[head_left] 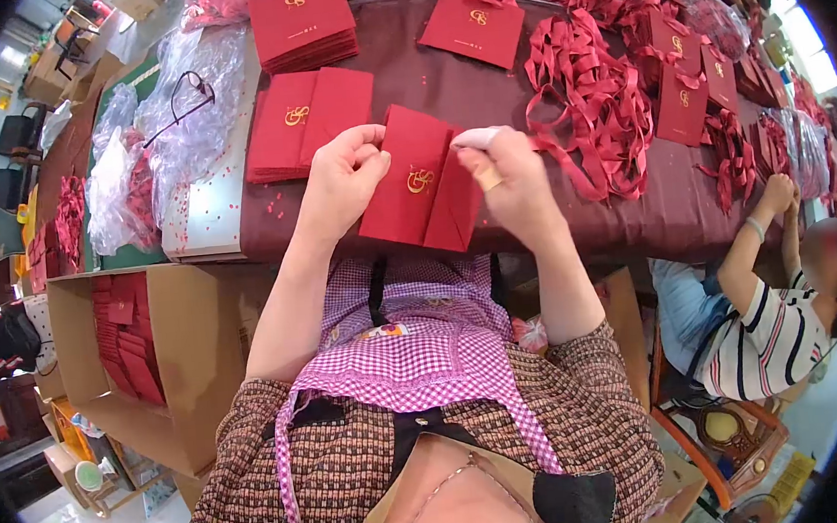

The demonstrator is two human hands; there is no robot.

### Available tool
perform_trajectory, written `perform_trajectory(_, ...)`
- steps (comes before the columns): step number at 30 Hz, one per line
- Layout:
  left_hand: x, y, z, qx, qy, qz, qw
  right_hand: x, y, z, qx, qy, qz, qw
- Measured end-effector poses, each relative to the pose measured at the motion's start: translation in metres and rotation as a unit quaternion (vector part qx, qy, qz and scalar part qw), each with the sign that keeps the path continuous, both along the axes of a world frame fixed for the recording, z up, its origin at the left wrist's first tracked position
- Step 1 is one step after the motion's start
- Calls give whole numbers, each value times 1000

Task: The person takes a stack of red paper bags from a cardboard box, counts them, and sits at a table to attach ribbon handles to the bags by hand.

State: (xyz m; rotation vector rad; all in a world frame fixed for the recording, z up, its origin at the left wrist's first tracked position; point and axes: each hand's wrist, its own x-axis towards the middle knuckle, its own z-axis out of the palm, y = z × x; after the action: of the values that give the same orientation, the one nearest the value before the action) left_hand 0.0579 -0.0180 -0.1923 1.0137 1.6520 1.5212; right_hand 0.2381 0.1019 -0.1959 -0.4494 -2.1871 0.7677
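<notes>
A red paper bag [402, 179] with a gold logo lies between my hands at the table's front edge, tilted. My left hand [348, 174] has its fingers curled and pressed together at the bag's left edge. My right hand [510, 171], with wrapping on a finger and the thumb, pinches the bag's upper right edge. Behind my left hand is a stack of folded red bags [275, 125], and a taller stack [304, 25] stands farther back. One red bag with a ribbon handle [475, 29] lies beyond my right hand. A heap of red ribbons [593, 100] is to the right.
Plastic wrap [197, 72] and eyeglasses [178, 108] lie at the left. A cardboard box [178, 330] with red bags stands below the table's left side. A co-worker [768, 332] sits at the right, hands near more bags [683, 103] and ribbons.
</notes>
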Motion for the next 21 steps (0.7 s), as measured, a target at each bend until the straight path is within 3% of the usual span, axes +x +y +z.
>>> perform_trajectory(7,1,-7,5,-13,76,-9,997,-26,-15,6,119,-38,20,992)
perform_trajectory(21,16,-10,16,28,172,-21,984,-29,-10,20,80,-103,28,991)
